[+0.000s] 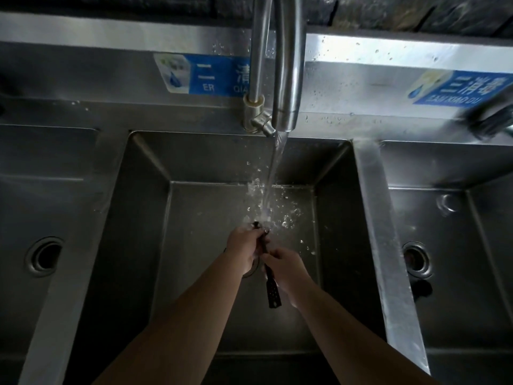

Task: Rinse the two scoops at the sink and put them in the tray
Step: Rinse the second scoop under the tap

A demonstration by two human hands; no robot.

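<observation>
Mid-frame, under the tap's [286,79] stream, left hand [244,247] and right hand [286,266] both grip the dark scoops [273,291] over the sink [144,218].

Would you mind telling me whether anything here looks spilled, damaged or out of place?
Nothing stands out. Water from the faucet splashes off the dark scoops held by the left hand and right hand, staying inside the middle basin.
</observation>
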